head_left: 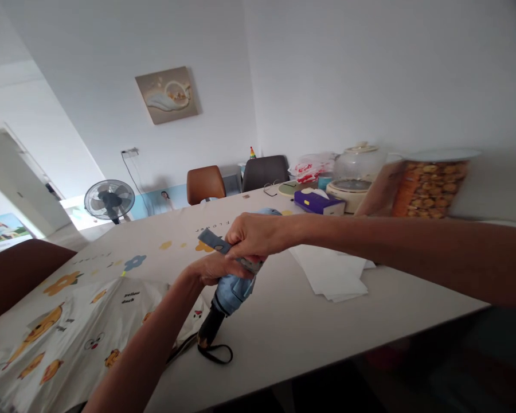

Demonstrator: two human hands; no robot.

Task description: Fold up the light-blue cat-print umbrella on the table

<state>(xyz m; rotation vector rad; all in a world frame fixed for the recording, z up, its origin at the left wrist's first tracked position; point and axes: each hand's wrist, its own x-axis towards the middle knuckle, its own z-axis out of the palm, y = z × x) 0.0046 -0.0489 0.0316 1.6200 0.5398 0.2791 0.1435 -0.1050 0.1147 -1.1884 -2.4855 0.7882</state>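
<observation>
A folded light-blue umbrella (233, 293) lies slantwise over the white table, its black handle (210, 327) toward me and a black wrist loop (219, 354) trailing on the tabletop. My left hand (212, 268) is wrapped round the umbrella's bundled fabric. My right hand (253, 236) is closed above it, pinching the blue-grey closing strap (214, 241), whose end with a round snap sticks out to the left. Both hands hide much of the umbrella's middle; its far end shows past my right hand.
White fabric printed with yellow ducks (81, 332) lies at left. White sheets (331, 275) sit under my right forearm. Farther back are a purple tissue box (318, 202), a glass kettle (356, 172), a food jar (432, 186) and eyeglasses (272, 188). Chairs (205, 183) and a fan (109, 199) stand beyond.
</observation>
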